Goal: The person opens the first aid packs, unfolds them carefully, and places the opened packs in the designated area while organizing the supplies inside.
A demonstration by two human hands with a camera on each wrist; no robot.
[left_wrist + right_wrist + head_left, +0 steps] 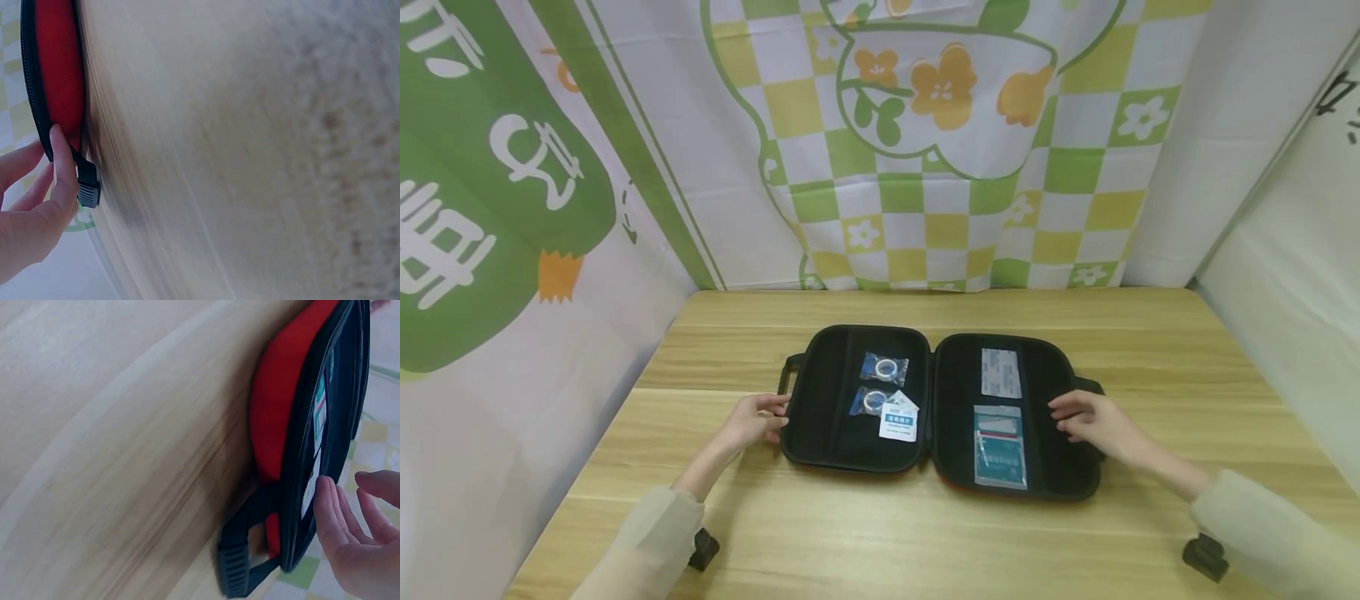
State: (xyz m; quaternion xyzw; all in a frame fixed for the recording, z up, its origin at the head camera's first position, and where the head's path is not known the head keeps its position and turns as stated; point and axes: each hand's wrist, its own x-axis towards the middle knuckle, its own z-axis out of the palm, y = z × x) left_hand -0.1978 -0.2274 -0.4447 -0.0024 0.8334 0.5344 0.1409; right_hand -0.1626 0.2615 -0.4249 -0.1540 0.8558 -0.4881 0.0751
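An unzipped red case with a black lining lies spread flat on the table, both halves facing up. My left hand pinches its left edge beside the black handle; in the left wrist view, a digit presses the red side. Over the right half hovers my right hand, fingers relaxed and holding nothing. The left half holds two bagged tape rolls and white alcohol pad packets. In the right half are a white printed packet and a clear bag with teal contents.
The wooden table extends on all sides of the case. Behind it hangs a patterned curtain. A second black handle sticks out from the case's right side. Dark wrist mounts sit beneath both sleeves.
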